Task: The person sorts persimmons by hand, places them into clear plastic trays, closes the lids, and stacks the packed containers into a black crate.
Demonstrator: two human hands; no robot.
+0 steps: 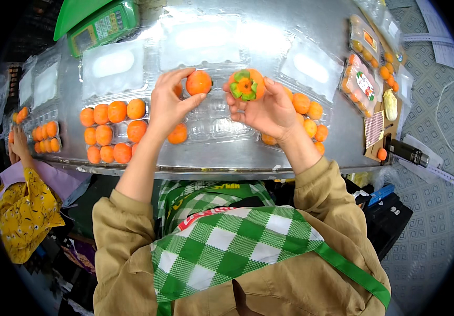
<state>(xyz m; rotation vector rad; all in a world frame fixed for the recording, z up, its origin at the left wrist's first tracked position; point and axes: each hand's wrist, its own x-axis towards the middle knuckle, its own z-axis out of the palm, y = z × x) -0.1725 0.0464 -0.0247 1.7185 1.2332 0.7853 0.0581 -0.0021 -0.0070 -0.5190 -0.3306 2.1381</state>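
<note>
Between thumb and fingers, my left hand [168, 98] grips an orange persimmon [199, 83] above the middle clear plastic tray [229, 128]. My right hand [267, 109] is closed round another persimmon [247, 84], its green leafy cap facing up. At the left of the middle tray lies one more persimmon [177, 134], and a bit of orange shows behind my left fingers. To the left, a clear clamshell box [113, 68] with its lid open holds rows of persimmons [103, 135]. My right hand and wrist partly hide a further open box [311, 66] of persimmons [301, 103].
A green scale [103, 27] stands at the back left. Closed fruit packs [358, 84] and a small box-shaped device [409, 151] lie at the right. On the far left a co-worker's hand [20, 145], yellow floral sleeve below it, is beside another persimmon box. The metal table's front edge [227, 171] runs before me.
</note>
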